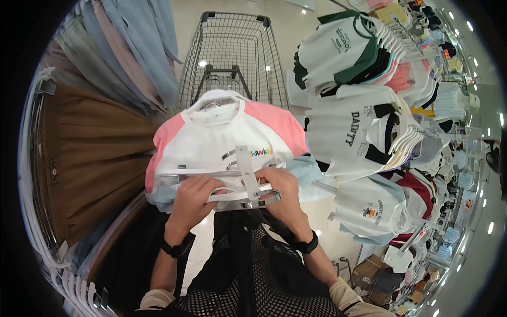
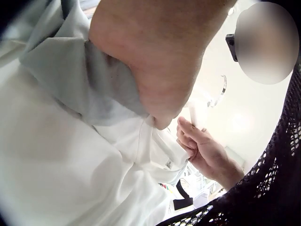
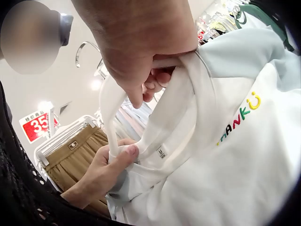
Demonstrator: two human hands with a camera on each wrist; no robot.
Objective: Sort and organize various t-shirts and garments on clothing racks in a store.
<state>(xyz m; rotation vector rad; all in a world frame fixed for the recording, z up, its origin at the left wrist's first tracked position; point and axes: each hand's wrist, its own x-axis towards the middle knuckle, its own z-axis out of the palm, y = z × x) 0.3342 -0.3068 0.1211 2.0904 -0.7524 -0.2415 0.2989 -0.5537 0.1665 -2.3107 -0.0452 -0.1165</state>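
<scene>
A white shirt with light blue sleeves and coloured lettering fills much of the right wrist view. Its white hanger sits at the neck opening, with the metal hook above. My left hand pinches the collar and hanger on one side, thumb on top. On the other side, my right hand has its fingers curled round the collar and hanger. Just beyond both hands in the head view hangs a white shirt with pink sleeves. Folds of cloth hide some of my left fingertips in the left wrist view.
A wire shopping cart stands beyond the pink-sleeved shirt. Brown trousers and other garments hang at the left. Racks of shirts line the right side, with cardboard boxes low down. A red price sign shows behind.
</scene>
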